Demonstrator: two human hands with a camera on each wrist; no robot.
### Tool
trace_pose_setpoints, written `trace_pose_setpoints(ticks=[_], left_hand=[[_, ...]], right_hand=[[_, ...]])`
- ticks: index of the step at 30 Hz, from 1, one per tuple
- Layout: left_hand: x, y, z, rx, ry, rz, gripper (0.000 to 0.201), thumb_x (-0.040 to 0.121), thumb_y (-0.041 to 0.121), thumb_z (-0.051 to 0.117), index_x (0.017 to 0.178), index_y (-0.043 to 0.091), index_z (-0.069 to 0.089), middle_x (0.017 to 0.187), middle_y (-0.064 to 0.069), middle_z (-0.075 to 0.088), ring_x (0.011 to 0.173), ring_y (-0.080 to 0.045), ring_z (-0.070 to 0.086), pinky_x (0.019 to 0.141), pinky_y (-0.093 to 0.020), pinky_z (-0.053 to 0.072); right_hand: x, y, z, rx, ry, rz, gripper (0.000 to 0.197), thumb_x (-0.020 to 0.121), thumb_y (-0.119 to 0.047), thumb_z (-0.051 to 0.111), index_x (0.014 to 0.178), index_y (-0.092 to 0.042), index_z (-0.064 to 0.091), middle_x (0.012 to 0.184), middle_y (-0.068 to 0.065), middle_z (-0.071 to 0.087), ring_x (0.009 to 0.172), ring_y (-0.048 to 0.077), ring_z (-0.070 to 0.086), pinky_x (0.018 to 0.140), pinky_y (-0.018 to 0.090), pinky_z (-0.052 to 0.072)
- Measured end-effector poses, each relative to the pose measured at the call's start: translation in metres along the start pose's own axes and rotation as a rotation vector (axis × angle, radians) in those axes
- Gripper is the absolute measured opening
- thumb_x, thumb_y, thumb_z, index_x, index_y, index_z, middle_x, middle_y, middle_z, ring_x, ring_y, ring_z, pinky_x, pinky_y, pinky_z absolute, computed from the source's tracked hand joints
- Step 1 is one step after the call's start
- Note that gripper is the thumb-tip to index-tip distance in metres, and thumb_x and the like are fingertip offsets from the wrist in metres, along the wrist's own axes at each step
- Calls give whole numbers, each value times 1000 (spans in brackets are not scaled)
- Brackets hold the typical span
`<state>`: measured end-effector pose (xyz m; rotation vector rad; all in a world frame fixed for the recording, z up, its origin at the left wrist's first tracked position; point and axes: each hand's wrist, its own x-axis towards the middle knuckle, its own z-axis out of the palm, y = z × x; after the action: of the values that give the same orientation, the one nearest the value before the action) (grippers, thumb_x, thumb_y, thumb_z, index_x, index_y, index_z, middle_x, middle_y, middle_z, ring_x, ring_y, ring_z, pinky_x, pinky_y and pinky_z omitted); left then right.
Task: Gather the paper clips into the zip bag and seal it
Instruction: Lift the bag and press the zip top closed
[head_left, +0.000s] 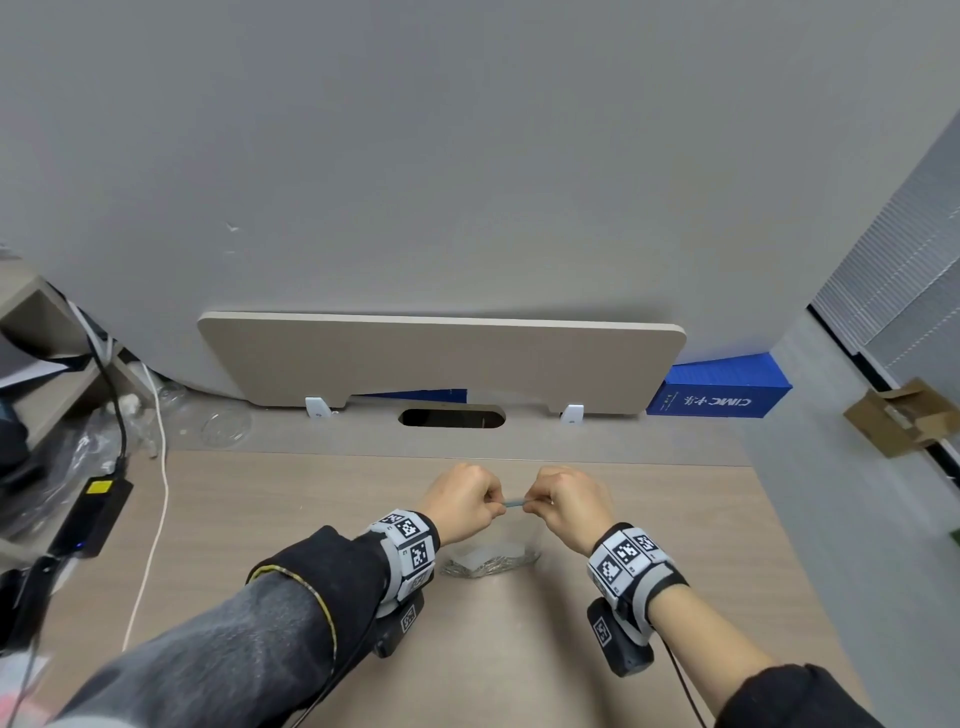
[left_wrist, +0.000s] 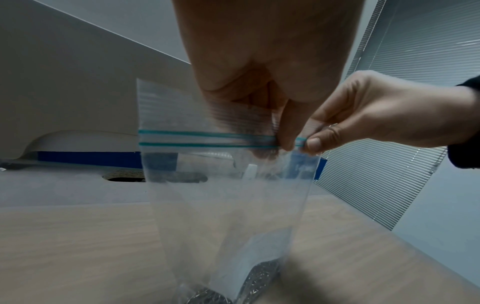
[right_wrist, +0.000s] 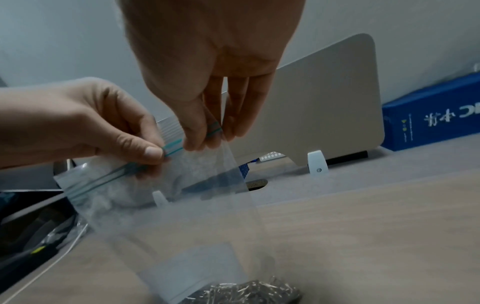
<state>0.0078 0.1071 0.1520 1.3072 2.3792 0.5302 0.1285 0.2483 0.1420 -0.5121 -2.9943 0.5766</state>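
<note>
Clear zip bag (left_wrist: 226, 195), teal seal stripes (left_wrist: 202, 139); blue box (head_left: 719, 395)

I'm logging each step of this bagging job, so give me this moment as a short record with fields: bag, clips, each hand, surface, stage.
bag: clear zip bag with green zip lines, held upright above the desk
clips: paper clips piled in the bag's bottom
left hand: left hand pinches the zip strip
right hand: right hand pinches the same strip, close beside the left
surface: wooden desk
stage: clips are inside; hands are at the zip; whether it is fully closed cannot be told
</note>
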Motion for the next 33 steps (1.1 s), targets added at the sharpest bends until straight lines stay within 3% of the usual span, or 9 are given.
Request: trace_pose_setpoints(ticks=[8,16,21,26,29,33], left_hand=[[-1,-4,4,22,-5,12,14,86,24,59,86,13,70,89,-5,70,87,-24,62,67,-26,40],[0,-7,8,21,-9,17,17,89,25,57,90,14,69,96,-6,70,91,-24,62,69,-26,38],[1,-10,9,46,-9,58,15,88,25,55,90,16,66,95,-4,70,92,-24,62,71,-28,41],[0,-11,10,65,1,102,16,87,28,55,87,18,66,91,0,70,89,-22,62,69,-27,41],[2,-13,11,77,-7,87,20,89,35,54,88,20,67,90,1,70,87,-21,62,68,-28,42],[2,-13,13,114,-28,130,20,90,29,50,92,18,66,96,-1,70,93,-23,62,73,-31,44]], right_hand=[[2,-5,3,16,-73,7,11,90,-35,58,93,-26,63,95,-8,63,89,16,60,68,27,38],[2,-8,4,-21,-89,-21,15,93,-30,52,94,-21,64,96,-5,65,92,20,60,71,31,42],[2,-10,3,3,-109,-9,16,92,-38,54,94,-25,62,98,-9,66,93,17,61,69,29,40],[1,-13,5,9,-88,13,16,90,-37,56,85,-24,64,91,-8,69,90,18,61,66,27,33],[0,-12,6,20,-116,55,18,90,-40,55,84,-25,63,89,-7,69,88,19,62,65,28,35],[1,-15,7,-13,-137,-19,19,92,-43,53,89,-26,61,95,-10,66,91,16,61,68,29,38]])
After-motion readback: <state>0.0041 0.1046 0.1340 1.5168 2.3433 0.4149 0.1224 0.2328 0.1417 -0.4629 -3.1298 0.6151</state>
